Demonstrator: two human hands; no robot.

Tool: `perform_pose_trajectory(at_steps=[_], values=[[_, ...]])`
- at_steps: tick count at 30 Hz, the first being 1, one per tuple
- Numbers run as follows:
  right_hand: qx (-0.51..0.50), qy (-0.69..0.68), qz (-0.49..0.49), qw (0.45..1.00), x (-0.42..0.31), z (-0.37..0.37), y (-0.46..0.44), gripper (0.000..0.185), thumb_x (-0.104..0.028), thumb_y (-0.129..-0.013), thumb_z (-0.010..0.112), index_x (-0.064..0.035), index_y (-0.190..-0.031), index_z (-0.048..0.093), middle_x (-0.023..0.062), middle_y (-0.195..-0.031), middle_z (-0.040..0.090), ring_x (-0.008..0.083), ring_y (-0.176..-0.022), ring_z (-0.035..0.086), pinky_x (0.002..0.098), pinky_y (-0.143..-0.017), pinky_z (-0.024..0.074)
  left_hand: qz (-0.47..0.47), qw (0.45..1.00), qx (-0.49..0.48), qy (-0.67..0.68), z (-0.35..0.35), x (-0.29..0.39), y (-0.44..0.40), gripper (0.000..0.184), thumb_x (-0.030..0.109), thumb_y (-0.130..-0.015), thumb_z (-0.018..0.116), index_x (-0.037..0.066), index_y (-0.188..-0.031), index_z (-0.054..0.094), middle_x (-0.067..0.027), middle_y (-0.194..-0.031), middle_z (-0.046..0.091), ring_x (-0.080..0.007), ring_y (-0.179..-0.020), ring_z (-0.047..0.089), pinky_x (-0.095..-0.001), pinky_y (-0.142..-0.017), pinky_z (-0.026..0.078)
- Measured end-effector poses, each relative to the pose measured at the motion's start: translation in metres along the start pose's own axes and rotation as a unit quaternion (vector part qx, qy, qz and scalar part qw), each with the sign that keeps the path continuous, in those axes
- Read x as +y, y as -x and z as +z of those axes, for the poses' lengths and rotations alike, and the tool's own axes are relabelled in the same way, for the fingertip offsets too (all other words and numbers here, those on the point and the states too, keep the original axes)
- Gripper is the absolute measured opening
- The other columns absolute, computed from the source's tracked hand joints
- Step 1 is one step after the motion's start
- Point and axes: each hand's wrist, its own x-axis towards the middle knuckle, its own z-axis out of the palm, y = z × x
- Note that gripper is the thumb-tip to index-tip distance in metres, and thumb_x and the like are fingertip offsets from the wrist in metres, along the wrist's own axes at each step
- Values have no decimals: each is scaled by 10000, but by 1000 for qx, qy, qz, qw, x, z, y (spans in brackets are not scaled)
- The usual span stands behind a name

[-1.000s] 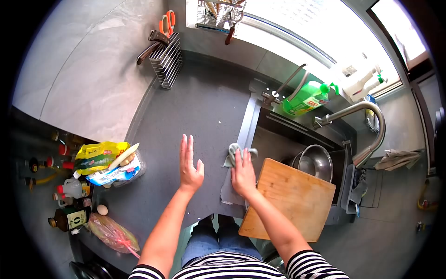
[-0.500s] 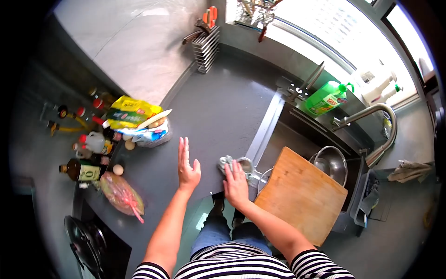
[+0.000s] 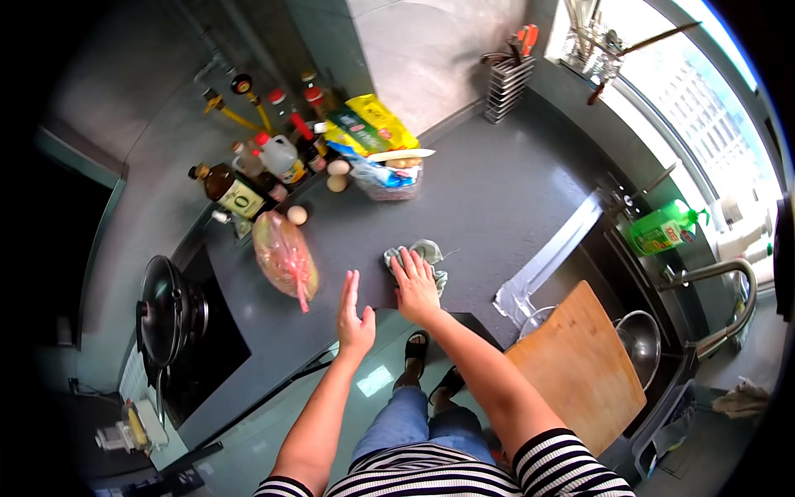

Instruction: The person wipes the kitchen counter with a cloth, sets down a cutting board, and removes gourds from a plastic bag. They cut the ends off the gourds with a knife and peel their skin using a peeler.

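My right hand [image 3: 416,290] bears down on a crumpled grey-green cloth [image 3: 429,252] near the counter's front edge. Its fingers lie over the cloth and hold it against the dark grey counter [image 3: 489,186]; the thumb is hidden. To the left, my left hand [image 3: 356,327] hovers around the front edge, palm turned sideways, fingers straight and thumb apart, with nothing in it. A clear pink-tied plastic bag of food [image 3: 284,255] lies on the counter beyond the left hand.
Eggs [image 3: 297,215], bottles [image 3: 236,192] and packaged food [image 3: 385,174] line the back left. A wok [image 3: 164,311] sits on the stove at left. At right, a wooden cutting board [image 3: 580,373] lies over the sink beside a metal bowl [image 3: 642,340]. A knife rack [image 3: 508,87] stands behind.
The view has turned left, showing more of the stove. My right hand and the cloth have moved left along the counter, away from the sink's edge. My left hand stays raised and open.
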Motion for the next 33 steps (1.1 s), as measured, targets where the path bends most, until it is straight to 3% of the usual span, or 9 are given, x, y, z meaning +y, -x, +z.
perform_pose_trajectory(at_steps=[3, 5, 7, 14, 17, 21, 26, 29, 33], values=[[-92, -73, -85, 989, 19, 1, -13, 568, 30, -740, 572, -117, -1289, 570, 131, -1432, 449, 335, -1331, 409, 462, -1082, 348, -6, 1000, 3, -4, -13, -14, 4, 679, -48, -778, 500, 17, -1441, 370, -225, -1475, 375, -363, -1382, 348, -414, -1127, 295], [-23, -116, -57, 991, 23, 12, -38, 516, 80, -733, 543, -109, -1206, 621, 144, -1323, 548, 367, -1198, 525, 452, -977, 453, -6, 1000, 3, 8, -18, -27, 4, 661, -55, -775, 497, 7, -1425, 393, -215, -1471, 389, -344, -1371, 374, -404, -1130, 291], [34, -190, 13, 981, 10, 36, -74, 530, 71, -741, 551, -83, -1247, 585, 176, -1351, 514, 378, -1244, 486, 471, -1015, 421, 5, 999, -24, 32, -21, -33, 1, 586, -70, -777, 494, 2, -1358, 483, -202, -1413, 466, -347, -1319, 441, -405, -1101, 336], [-100, -12, -145, 984, -40, 89, -143, 602, -88, -776, 617, -112, -1363, 484, 134, -1467, 397, 312, -1396, 306, 455, -1157, 225, -2, 996, -63, 68, -51, -32, -9, 499, -69, -813, 472, -22, -1307, 516, -204, -1344, 521, -354, -1281, 476, -404, -1082, 359], [-173, -32, -258, 950, -39, 76, -94, 602, -136, -773, 644, -134, -1357, 498, 100, -1466, 408, 294, -1388, 326, 447, -1149, 255, 35, 992, -82, 93, -58, -41, -13, 469, -72, -809, 466, -27, -1269, 545, -213, -1295, 549, -365, -1236, 505, -417, -1060, 388], [-217, 19, -226, 949, -23, 16, -33, 585, -127, -794, 623, -152, -1366, 503, 55, -1476, 410, 275, -1370, 366, 421, -1134, 300, 45, 990, -81, 110, -57, -45, -25, 390, -57, -809, 486, -12, -1176, 610, -197, -1209, 607, -359, -1143, 576, -413, -998, 450], [-90, 75, 17, 993, 27, -49, 25, 626, -27, -803, 569, -218, -1393, 485, 109, -1489, 389, 306, -1387, 345, 467, -1117, 311, 60, 979, -132, 145, -37, -32, -42, 372, -68, -797, 493, 19, -1133, 628, -165, -1188, 626, -344, -1114, 589, -399, -963, 468], [59, 26, 133, 989, 53, -79, 49, 516, 94, -767, 551, -153, -1213, 630, 153, -1322, 531, 348, -1210, 520, 411, -988, 446, 63, 968, -168, 176, -16, -8, -48, 371, -67, -790, 501, 33, -1122, 634, -155, -1185, 628, -340, -1110, 591, -395, -964, 467], [311, -232, 276, 879, 75, -131, 81, 416, 111, -829, 462, -45, -1183, 615, 130, -1193, 607, 230, -1028, 623, 328, -896, 491, 94, 945, -238, 205, 25, 44, -51, 372, -54, -784, 520, 49, -1120, 640, -149, -1188, 628, -338, -1118, 584, -399, -980, 454]])
